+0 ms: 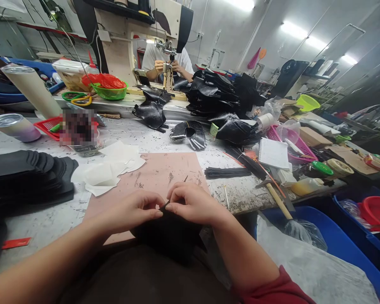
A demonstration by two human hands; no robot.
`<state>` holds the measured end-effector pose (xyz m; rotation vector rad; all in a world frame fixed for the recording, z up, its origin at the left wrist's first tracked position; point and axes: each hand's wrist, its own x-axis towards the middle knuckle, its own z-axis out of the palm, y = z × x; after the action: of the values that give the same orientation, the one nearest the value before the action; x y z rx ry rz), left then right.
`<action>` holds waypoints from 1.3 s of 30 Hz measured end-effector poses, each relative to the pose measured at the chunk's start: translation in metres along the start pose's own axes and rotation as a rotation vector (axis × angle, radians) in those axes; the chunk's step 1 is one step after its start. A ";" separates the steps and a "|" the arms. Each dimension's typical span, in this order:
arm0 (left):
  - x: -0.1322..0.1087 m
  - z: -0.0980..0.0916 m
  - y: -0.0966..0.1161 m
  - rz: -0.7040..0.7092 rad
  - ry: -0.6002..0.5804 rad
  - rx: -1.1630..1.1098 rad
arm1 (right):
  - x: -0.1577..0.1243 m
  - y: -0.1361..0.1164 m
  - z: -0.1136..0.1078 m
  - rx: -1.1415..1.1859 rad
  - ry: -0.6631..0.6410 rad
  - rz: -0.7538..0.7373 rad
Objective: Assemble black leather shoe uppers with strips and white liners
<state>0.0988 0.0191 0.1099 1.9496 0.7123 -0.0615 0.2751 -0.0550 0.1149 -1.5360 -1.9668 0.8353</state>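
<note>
Both hands meet over the front edge of a pinkish-tan work mat (pixel 174 166). My left hand (pixel 141 209) pinches the upper edge of a black material piece (pixel 167 232) between thumb and fingers. Close beside it, my right hand (pixel 190 202) grips the same edge, with a thin dark strip end poking up above the fingers. The black piece hangs down toward my lap, and its lower part merges with dark clothing. Left of the mat lie white paper-like pieces (pixel 104 169). A bundle of black strips (pixel 228 172) rests to the right.
Stacked black pieces (pixel 31 173) stand at the left. Shiny black pieces (pixel 212 90) are piled at the back, near a sewing machine (pixel 139 25) where another person (pixel 186 63) works. A hammer (pixel 278 200) overhangs the right edge above a blue bin (pixel 342 253).
</note>
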 end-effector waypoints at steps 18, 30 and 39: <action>0.000 -0.002 0.000 0.098 -0.031 0.096 | 0.001 0.002 -0.001 0.147 -0.128 -0.028; 0.008 0.006 0.003 -0.024 0.109 -0.073 | -0.002 0.001 -0.002 -0.035 0.006 0.013; 0.005 0.004 0.005 -0.036 0.070 0.009 | -0.004 0.002 0.002 -0.128 0.169 0.095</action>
<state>0.1068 0.0161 0.1102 1.9549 0.7944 -0.0191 0.2753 -0.0586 0.1119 -1.7248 -1.8682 0.6047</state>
